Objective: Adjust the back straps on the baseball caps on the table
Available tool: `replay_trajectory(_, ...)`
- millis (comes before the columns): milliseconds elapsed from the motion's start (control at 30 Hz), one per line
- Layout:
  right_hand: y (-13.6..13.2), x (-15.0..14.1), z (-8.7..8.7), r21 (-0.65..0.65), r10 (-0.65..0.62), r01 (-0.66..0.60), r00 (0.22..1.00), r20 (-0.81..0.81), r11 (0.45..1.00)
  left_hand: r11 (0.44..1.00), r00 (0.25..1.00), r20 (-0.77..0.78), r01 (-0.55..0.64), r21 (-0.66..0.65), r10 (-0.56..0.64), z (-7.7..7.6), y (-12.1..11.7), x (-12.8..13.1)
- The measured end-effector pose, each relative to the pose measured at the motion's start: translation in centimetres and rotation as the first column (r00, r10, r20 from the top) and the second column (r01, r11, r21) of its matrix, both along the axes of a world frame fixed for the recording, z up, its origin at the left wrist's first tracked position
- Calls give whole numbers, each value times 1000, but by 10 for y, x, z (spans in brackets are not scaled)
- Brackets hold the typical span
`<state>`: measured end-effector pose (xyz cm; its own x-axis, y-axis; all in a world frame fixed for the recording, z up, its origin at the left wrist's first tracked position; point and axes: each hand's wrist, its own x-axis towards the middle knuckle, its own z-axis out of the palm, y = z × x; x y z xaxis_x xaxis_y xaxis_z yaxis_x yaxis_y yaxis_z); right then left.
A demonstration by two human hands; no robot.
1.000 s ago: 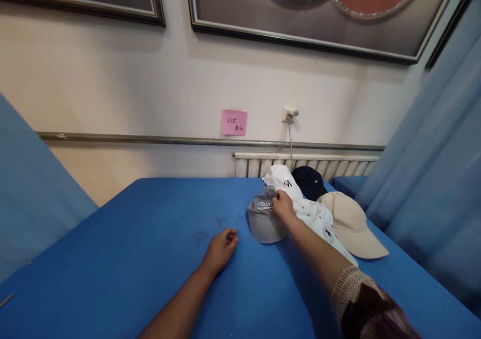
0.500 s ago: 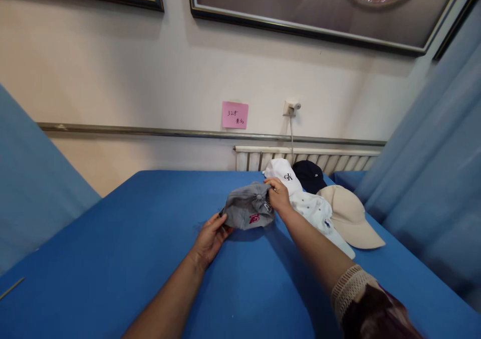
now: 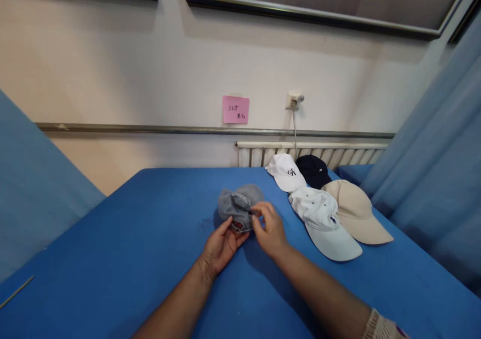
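A grey baseball cap [image 3: 235, 203] is held between both hands above the blue-covered table [image 3: 158, 243], its back opening turned towards me and its brim pointing away. My left hand [image 3: 223, 246] grips the near left edge from below, thumb on top. At the right edge of the same cap, my right hand [image 3: 269, 228] pinches it between thumb and fingers, near the back strap. To the right lie a pale cap with a small dark emblem [image 3: 319, 213], a white cap with black letters [image 3: 283, 171], a navy cap [image 3: 312, 170] and a beige cap [image 3: 353, 203].
A radiator [image 3: 259, 156] and a metal rail [image 3: 169, 130] run along the wall behind the table. Blue curtains [image 3: 443, 168] hang on both sides. A thin stick [image 3: 17, 292] lies at the left edge. A pink note [image 3: 235, 110] is stuck beside a plugged-in socket [image 3: 293, 102].
The grey cap has been lifted from beside the other caps, moved left and turned so its back faces me. My left hand, free at first, has taken hold of it too.
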<state>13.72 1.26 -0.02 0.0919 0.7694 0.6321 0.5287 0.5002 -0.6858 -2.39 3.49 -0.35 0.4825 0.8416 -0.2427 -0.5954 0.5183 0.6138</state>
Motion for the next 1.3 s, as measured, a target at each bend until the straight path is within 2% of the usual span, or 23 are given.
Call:
replay_trajectory(67,-25,-7,-11,-6,50,-50,999,-3,999,998,996,54,68,-18,-66,1,-3,4)
replay_trajectory(133,-35,-10,-18,-6,91,-91,995,31,996,993,991,70,118,-21,-116,0,-6,8)
replay_trajectory(267,-24,-4,-32,-42,123,-122,992,26,992,994,995,-7,100,45,-100,-3,-12,14)
replay_trajectory(333,-13,0,-40,-101,149,-153,988,-44,983,991,991,-106,88,97,-78,-4,-13,15)
replay_trajectory(400,-5,4,-47,-182,160,-192,971,-178,964,985,963,-268,87,152,-44,-5,-12,14)
replay_trajectory(433,-2,6,-49,-224,153,-216,951,-269,950,977,925,-380,90,191,-11,-5,-12,13)
replay_trajectory(500,3,11,-51,-281,126,-283,875,-468,917,942,776,-624,128,309,99,-4,-13,12)
replay_trajectory(567,6,17,-49,-280,123,-372,766,-631,885,858,584,-769,223,462,262,0,-16,10)
replay_trajectory(633,6,23,-45,-247,138,-445,671,-729,861,712,466,-754,311,630,463,6,-20,9)
replay_trajectory(700,5,27,-39,-225,144,-484,613,-777,845,540,455,-653,369,757,605,12,-25,9)
replay_trajectory(733,4,27,-37,-219,142,-493,595,-791,842,474,475,-616,393,788,629,15,-27,10)
replay_trajectory(767,2,28,-35,-216,137,-496,581,-803,841,437,505,-603,417,797,618,17,-28,10)
replay_trajectory(800,1,28,-34,-215,129,-499,568,-813,839,429,538,-615,440,788,577,18,-28,10)
replay_trajectory(867,-1,27,-33,-220,105,-500,543,-833,837,463,581,-666,480,745,468,16,-26,10)
replay_trajectory(933,-1,28,-34,-224,82,-499,519,-851,837,498,590,-702,504,706,399,10,-21,11)
replay_trajectory(1000,1,29,-39,-233,65,-483,523,-850,844,505,573,-717,516,692,398,2,-17,12)
replay_trajectory(1200,15,30,-63,-329,28,-351,720,-694,877,492,439,-746,564,663,501,-10,-7,24)
replay_trajectory(1300,15,28,-67,-328,43,-314,778,-627,891,528,418,-734,512,678,536,-9,-4,24)
